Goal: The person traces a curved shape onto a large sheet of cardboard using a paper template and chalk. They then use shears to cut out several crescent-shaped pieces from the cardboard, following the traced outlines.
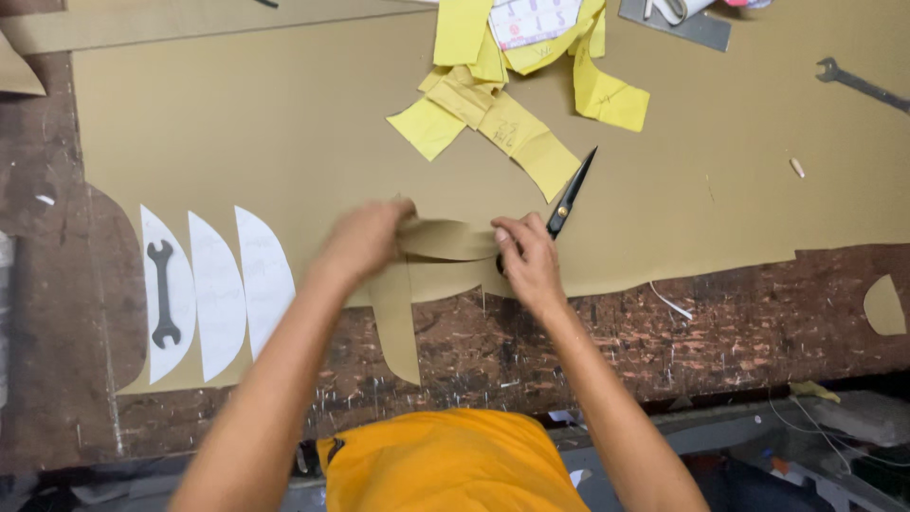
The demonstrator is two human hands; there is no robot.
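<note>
Tan cut piece (445,242) pinched between left hand (365,239) and right hand (526,261).

Tan cut piece (445,242) curves between both hands; black scissors (572,194) (blades shut) beside.

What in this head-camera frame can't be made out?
- Scissors: handles hidden behind the right hand; only the blades show.
- Left hand: motion-blurred, so its grip on the tan cut piece is unclear.
- Metal ruler: cut off by the top edge.
- Marks on the yellow paper pieces: too small to make out.
</note>
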